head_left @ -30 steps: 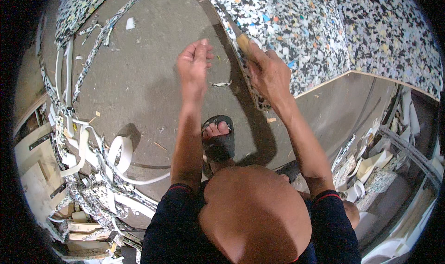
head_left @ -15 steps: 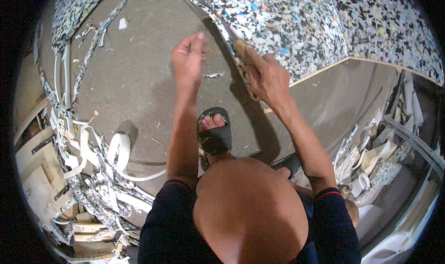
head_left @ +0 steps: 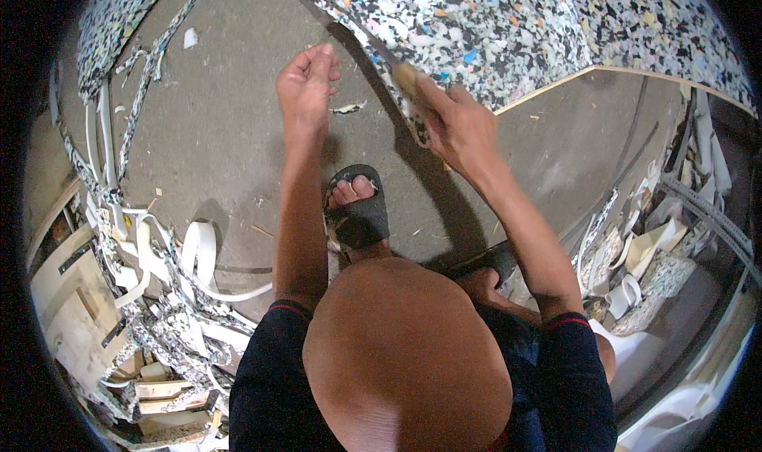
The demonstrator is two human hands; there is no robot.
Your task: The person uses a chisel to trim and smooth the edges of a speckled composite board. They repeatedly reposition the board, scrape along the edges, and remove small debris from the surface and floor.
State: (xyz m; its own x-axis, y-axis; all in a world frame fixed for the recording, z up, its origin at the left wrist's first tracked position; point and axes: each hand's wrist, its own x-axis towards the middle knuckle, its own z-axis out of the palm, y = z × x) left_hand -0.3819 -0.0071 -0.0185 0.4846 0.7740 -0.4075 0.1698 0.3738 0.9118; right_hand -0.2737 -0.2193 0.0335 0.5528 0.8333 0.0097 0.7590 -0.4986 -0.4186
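Speckled foam sheet (head_left: 492, 23) edge lies inside right hand (head_left: 460, 126) grip.

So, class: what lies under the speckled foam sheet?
A thin wooden board shows along the speckled foam sheet's edge, above the concrete floor. The right hand covers part; the rest is hidden.

Foam sheet (head_left: 508, 31): white-grey ground, black, blue, pink speckle. Knife handle (head_left: 407, 77): pale tan. Floor (head_left: 214, 134): plain grey. Sandal (head_left: 359, 218): black. Offcut strips (head_left: 198, 253): white. Sleeve cuffs (head_left: 567, 323): navy, red edge.
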